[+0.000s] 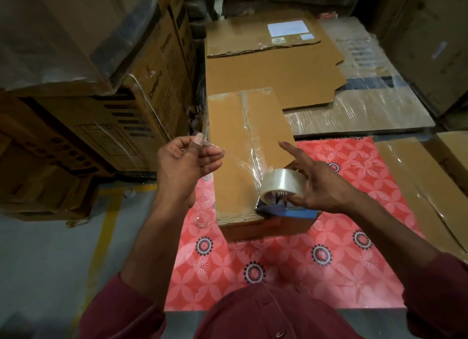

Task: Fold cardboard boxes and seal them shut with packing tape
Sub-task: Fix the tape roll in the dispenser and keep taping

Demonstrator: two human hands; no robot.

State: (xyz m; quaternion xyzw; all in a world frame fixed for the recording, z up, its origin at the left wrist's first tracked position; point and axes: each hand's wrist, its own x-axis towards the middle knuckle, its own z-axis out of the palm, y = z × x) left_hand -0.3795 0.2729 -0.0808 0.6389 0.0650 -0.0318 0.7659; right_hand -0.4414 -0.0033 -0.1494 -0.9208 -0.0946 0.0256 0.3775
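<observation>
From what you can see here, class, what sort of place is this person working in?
Probably a warehouse or packing area: stacked cartons along one side, flattened cardboard sheets waiting behind, and a box being sealed with a tape roll.

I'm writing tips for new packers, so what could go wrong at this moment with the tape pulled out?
The clear strip of tape, stretched in the air between the left hand and the clear packing tape roll gripped by the right hand, could fold onto itself. It may also land crooked across the brown cardboard box, or stick to the fingers.
</observation>
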